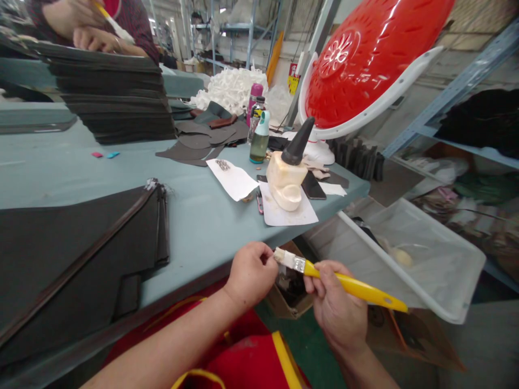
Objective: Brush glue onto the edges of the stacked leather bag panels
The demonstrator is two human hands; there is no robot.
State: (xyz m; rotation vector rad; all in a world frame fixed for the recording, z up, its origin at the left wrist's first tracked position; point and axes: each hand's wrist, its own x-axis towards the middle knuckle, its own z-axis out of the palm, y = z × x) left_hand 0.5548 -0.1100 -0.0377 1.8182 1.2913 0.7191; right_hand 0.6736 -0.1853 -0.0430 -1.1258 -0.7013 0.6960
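red apron [247, 359]: seen beneath the forearms
right hand [336, 305]: pinched around the yellow-handled paintbrush [357, 286], its long axis slanted up toward the left hand
left hand [251, 273]: curled, fingertips pressed on the bristles
brush position: held just off the edge of the counter [203, 237]

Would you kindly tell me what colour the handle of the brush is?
The brush handle is bright yellow, shown best in the head view.

Even indoor light fills the room, with small ceiling lights [151, 26] glowing far off at the upper left of the frame. Soft glare streaks the red basket [365, 59] at the upper right. Shadows are mild, deepest below the table [194, 243]. Wide-angle distortion bends the shelf frame [450, 102] at the right edge. The left hand [251, 273], right hand [336, 308] and brush [348, 283] show little blur.
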